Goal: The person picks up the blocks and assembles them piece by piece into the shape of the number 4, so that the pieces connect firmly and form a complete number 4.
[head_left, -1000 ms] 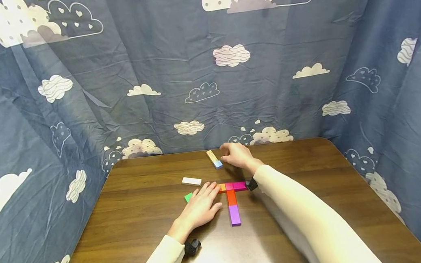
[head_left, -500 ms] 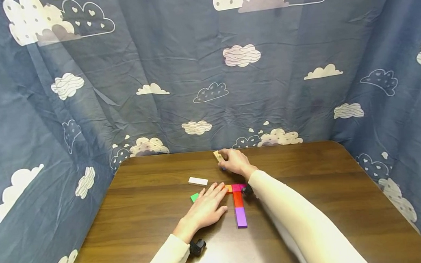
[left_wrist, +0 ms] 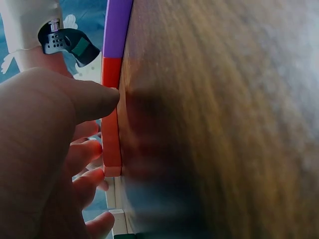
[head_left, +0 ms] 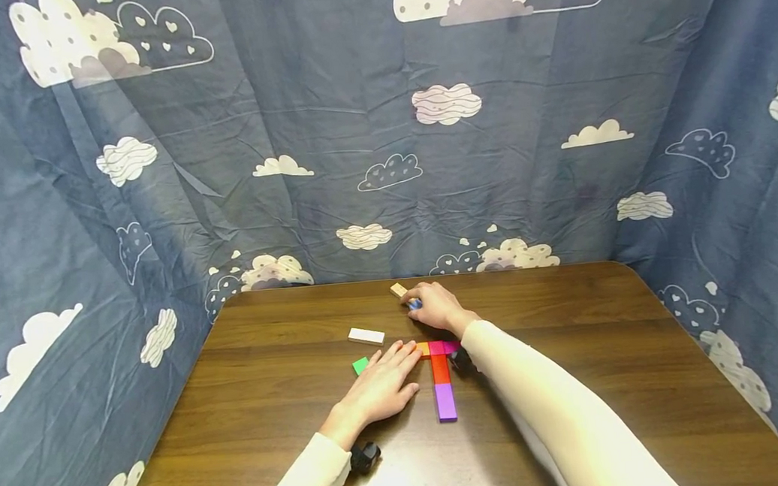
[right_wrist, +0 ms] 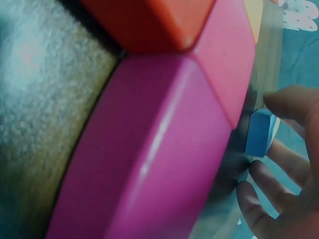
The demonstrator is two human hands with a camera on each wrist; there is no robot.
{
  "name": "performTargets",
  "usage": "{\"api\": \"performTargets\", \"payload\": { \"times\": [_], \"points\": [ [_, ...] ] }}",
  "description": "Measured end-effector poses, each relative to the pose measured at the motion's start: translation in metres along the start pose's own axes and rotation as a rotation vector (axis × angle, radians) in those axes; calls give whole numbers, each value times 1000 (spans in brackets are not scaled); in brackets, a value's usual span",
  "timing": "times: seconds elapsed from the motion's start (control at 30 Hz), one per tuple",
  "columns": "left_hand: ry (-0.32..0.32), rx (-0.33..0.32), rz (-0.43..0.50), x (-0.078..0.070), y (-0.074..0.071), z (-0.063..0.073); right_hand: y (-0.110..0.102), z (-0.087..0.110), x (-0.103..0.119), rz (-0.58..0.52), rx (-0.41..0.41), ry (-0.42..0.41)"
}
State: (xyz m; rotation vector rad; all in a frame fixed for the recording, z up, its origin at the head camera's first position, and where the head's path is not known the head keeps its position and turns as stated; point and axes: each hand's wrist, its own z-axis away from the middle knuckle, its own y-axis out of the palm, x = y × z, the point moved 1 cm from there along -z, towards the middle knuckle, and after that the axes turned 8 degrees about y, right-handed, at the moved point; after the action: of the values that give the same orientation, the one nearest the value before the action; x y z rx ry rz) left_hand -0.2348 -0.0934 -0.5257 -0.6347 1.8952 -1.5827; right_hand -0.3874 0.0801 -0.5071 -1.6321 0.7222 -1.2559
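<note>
My right hand (head_left: 436, 307) is at the back of the table, its thumb and fingers pinching a small blue block (right_wrist: 258, 133). Just beyond its fingertips is a pale wooden block (head_left: 398, 290). My left hand (head_left: 380, 390) lies spread near the middle, fingertips at the orange block (head_left: 423, 350). From there a row runs right through a pink block (head_left: 436, 348) to a magenta block (right_wrist: 149, 149), partly hidden by the right wrist. A red block (head_left: 441, 369) and a purple block (head_left: 446, 403) extend from the pink one toward me. A green block (head_left: 360, 365) is partly covered by the left hand.
A white block (head_left: 366, 336) lies beyond the left fingertips. The brown wooden table (head_left: 266, 417) ends at a blue cloud-patterned curtain (head_left: 319, 210). Each wrist wears a black camera; the left wrist camera (head_left: 365, 457) sits close over the tabletop.
My right hand has moved left onto the blocks at the back, first over the wooden one, then to the blue one, which it now pinches. The left hand keeps its place.
</note>
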Motion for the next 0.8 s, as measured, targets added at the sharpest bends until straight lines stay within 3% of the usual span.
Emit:
{"api": "performTargets", "payload": {
  "times": [0.4,0.8],
  "points": [
    [-4,-11,20,1,1,-3,5,-6,-10,-104,-93,63],
    [-27,23,35,1,-1,-4,0,-3,-6,-135,-121,29]
  ]
}}
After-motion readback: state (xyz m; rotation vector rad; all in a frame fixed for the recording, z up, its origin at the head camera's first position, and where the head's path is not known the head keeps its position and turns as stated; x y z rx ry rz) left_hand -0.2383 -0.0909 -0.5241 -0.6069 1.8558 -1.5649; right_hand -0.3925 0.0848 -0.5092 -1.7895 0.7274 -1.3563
